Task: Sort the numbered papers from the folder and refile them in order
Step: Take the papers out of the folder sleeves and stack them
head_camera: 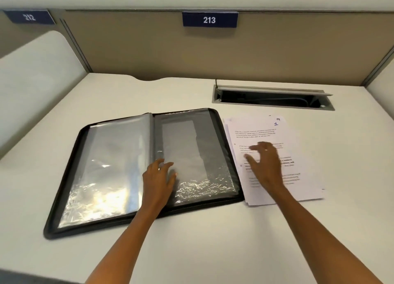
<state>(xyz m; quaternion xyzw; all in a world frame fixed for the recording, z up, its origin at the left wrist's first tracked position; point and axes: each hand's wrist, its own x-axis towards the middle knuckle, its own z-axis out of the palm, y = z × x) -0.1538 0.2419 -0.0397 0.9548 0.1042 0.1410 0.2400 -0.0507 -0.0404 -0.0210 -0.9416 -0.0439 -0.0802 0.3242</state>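
The folder [149, 166] lies open on the worktop [213, 230], the left hand [158, 177] flat on a sleeve, grip released. The right hand [264, 164], fingers loose, rests on the papers [277, 155] beside it; best lift only the top sheet.

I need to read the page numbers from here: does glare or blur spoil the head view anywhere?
Head view: glare washes out the folder's plastic sleeves, brightest near the front; the right hand is motion-blurred over the paper stack, its printed text soft; handwritten 9 and 1 at the stack's top corner stay legible; wide-angle bending curves the desk edges; the left hand is sharper.
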